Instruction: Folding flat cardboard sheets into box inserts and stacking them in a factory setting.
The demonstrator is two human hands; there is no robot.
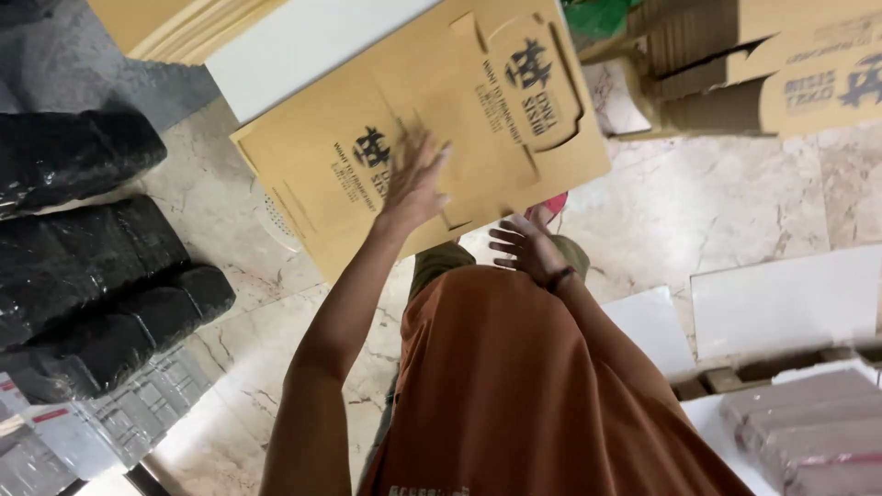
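Flat die-cut cardboard sheet [432, 119] sits at 12 o'clock. Left hand [415, 179] is pressed on it, fingers spread wide; right hand [525, 248] looks open under its edge, bit blurry. Probably light, stiff-ish, floppy, so grip opposite edges.

Flat carton [432, 119] on floor [717, 202], bundles [83, 266] left, stack [763, 73] right.

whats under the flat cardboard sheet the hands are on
Under the flat cardboard sheet lie pale marble floor and, at its lower edge, something pink. The left hand lies on it, the right hand at its edge. The rest is covered.
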